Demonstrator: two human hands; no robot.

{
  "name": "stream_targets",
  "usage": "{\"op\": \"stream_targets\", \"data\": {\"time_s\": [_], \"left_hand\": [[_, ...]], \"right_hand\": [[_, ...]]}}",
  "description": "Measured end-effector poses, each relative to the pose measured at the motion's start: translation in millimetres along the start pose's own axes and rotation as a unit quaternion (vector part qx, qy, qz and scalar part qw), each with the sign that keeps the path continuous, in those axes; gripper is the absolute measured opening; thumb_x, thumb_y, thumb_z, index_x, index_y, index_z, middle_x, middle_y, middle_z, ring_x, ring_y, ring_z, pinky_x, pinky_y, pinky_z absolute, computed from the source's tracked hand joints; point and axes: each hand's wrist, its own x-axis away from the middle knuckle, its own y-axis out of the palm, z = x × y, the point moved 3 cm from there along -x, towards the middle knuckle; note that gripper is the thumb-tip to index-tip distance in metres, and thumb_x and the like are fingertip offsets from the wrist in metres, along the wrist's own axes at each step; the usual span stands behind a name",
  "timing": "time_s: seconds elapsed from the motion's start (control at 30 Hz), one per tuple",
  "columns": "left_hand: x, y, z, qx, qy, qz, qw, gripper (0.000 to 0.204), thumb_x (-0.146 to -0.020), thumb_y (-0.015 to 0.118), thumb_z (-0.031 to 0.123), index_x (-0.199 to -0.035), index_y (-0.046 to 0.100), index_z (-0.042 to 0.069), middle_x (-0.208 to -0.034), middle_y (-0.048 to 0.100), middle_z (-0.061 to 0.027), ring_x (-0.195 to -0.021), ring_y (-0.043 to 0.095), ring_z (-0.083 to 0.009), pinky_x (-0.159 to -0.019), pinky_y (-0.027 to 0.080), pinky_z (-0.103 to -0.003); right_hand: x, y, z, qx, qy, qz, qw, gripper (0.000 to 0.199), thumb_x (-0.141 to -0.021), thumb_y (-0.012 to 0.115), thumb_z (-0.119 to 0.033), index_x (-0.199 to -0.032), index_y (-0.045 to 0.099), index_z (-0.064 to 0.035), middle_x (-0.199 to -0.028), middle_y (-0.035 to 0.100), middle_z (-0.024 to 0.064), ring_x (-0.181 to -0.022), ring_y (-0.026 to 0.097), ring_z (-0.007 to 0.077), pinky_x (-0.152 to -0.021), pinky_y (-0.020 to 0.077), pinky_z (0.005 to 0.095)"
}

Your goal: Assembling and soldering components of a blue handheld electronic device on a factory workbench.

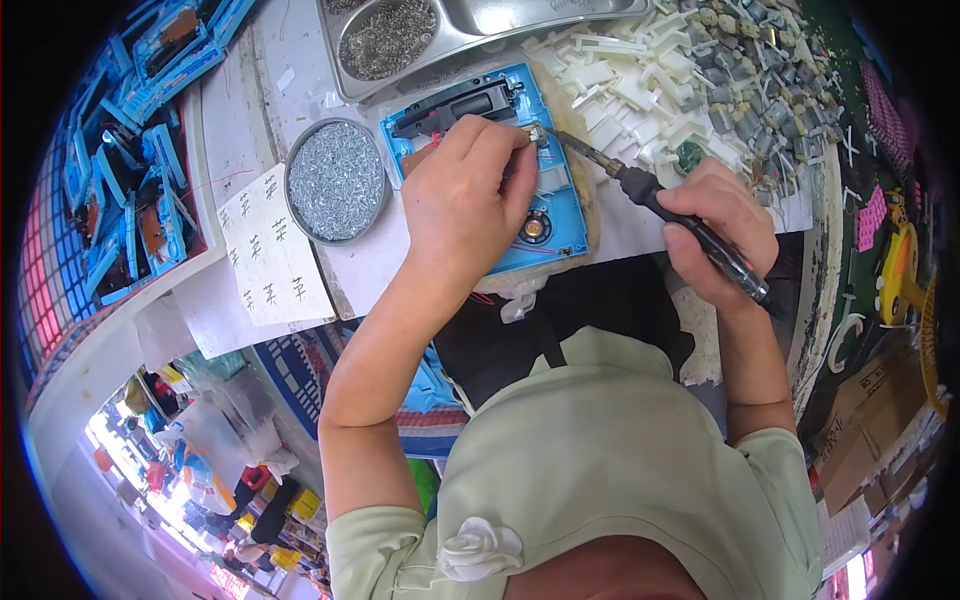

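Note:
A blue plastic casing [566, 212] lies opened on the work table, with a long black part [455, 108] along its far side and a round metal-centred part [535, 228] near its front edge. My left hand [465, 190] reaches over the casing, thumb and fingers pinched at its right side; what they hold is hidden. A bit of red wire shows beside that hand. In my right hand [722, 235] is a soldering iron [645, 190] with a black handle, gripped like a pen. Its tip points left and meets a small metal part [538, 134] close to my left fingertips.
Left of the casing stands a round dish of small screws [336, 180], beside a paper with handwriting [275, 250]. A metal tray [460, 45] holds springs at the back. White plastic parts [625, 80] and small motors [745, 90] are heaped right. Blue casings [130, 200] pile far left.

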Motion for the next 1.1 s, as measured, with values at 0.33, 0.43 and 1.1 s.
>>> {"op": "stream_targets", "data": {"time_s": [0.33, 0.43, 1.1], "left_hand": [[-7, -4, 10, -0.057, -0.004, -0.059, 0.997, 0.011, -0.082, 0.075, 0.009, -0.086, 0.065, 0.01, -0.082, 0.061, -0.0053, -0.065, 0.064, -0.026, -0.056, 0.05, -0.036], [-8, -5, 13, -0.059, -0.016, -0.069, 0.996, 0.011, -0.083, 0.074, 0.009, -0.086, 0.063, 0.009, -0.083, 0.06, -0.0059, -0.065, 0.064, -0.0268, -0.057, 0.05, -0.037], [-11, -8, 17, -0.053, -0.023, -0.085, 0.995, 0.011, -0.081, 0.072, 0.005, -0.088, 0.064, 0.009, -0.086, 0.061, -0.0069, -0.069, 0.065, -0.0291, -0.06, 0.051, -0.039]], "right_hand": [[4, 1, -1, 0.004, -0.008, 0.002, 1.0, 0.025, -0.077, 0.076, -0.002, -0.101, 0.07, 0.0006, -0.07, 0.06, 0.0062, -0.061, 0.053, 0.0213, -0.057, 0.0415, 0.0319], [3, 1, -1, 0.004, -0.011, -0.001, 1.0, 0.025, -0.078, 0.076, -0.003, -0.101, 0.07, 0.0004, -0.07, 0.06, 0.006, -0.061, 0.053, 0.0213, -0.056, 0.0414, 0.0319], [2, -1, -3, 0.002, 0.053, -0.013, 0.999, 0.021, -0.08, 0.075, -0.004, -0.1, 0.071, -0.0006, -0.074, 0.063, 0.0063, -0.063, 0.054, 0.0189, -0.058, 0.0428, 0.0298]]}}
